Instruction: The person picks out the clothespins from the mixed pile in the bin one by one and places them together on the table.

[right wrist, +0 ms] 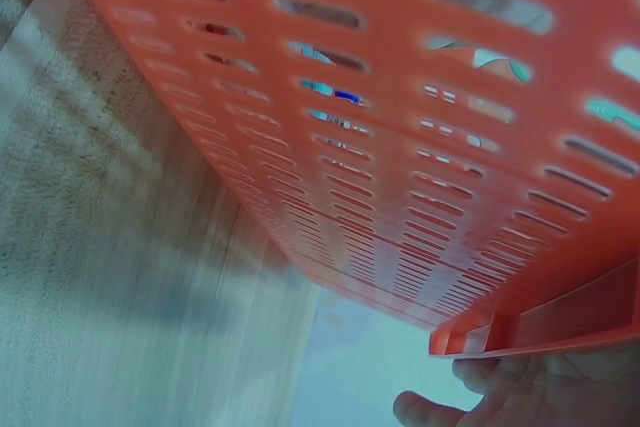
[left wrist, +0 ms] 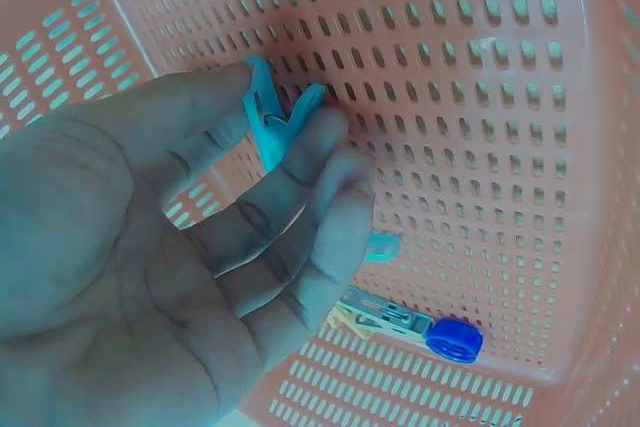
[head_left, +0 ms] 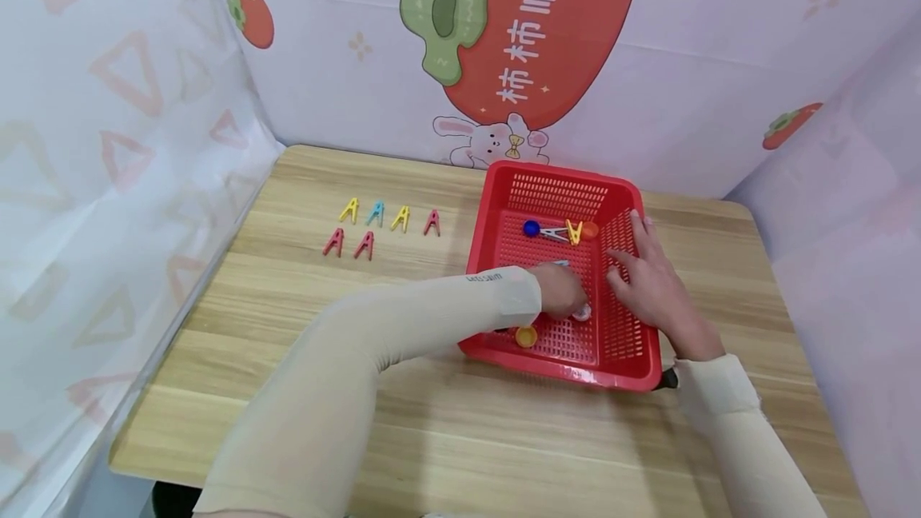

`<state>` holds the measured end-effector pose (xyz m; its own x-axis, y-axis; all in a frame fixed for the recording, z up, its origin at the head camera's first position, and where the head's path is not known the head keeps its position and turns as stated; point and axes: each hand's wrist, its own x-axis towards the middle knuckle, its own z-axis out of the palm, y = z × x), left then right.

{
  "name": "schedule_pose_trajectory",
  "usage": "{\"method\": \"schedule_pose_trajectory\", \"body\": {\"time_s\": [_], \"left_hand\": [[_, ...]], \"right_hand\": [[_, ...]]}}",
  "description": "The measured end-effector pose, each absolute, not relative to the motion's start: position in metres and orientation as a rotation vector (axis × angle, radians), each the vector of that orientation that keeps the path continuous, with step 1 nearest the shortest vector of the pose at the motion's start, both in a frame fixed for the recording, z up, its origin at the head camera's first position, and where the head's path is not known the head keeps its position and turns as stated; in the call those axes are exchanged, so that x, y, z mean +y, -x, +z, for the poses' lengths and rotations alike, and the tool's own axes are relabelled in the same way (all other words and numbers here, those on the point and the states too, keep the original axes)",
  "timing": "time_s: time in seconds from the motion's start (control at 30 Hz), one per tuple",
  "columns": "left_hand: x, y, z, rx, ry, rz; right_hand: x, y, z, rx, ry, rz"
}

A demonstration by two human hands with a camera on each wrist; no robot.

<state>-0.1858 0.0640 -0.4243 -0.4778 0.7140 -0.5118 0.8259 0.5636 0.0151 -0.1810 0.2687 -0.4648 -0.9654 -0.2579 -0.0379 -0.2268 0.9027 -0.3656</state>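
Note:
My left hand (head_left: 561, 290) is down inside the red basket (head_left: 477, 234). In the left wrist view its thumb and fingertips pinch a light blue clothespin (left wrist: 272, 127) above the perforated floor. The end of another light blue piece (left wrist: 383, 247) shows past the fingers, the rest hidden. Over the basket's right rim lies my right hand (head_left: 656, 286), some fingers reaching inside and others along the rim. It holds no small piece that I can see. A yellow cap (head_left: 526, 336) and a pale round cap (head_left: 582, 312) lie near my left hand.
Toward the basket's back lie a blue cap (head_left: 531, 228), a grey clothespin (head_left: 553, 234), a yellow clothespin (head_left: 573, 232) and an orange cap (head_left: 590, 230). Left of the basket, several clothespins, including a pink clothespin (head_left: 432, 222), stand on the wooden table (head_left: 288, 262).

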Motion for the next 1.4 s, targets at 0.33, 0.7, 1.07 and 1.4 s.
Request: {"method": "schedule_pose_trajectory", "body": {"time_s": [0.33,0.7,1.07,1.4], "left_hand": [[0.062,0.189,-0.414,2.339,-1.148,-0.354],[0.048,0.192,-0.391,2.348,-1.026,-0.195],[0.026,0.2,-0.376,2.325,-1.085,-0.13],[0.004,0.202,-0.36,2.397,-1.064,-0.049]], "right_hand": [[0.269,0.181,-0.465,2.984,0.377,-0.558],[0.27,0.18,-0.466,2.986,0.358,-0.563],[0.268,0.183,-0.465,2.991,0.374,-0.536],[0.268,0.181,-0.465,2.993,0.368,-0.532]]}}
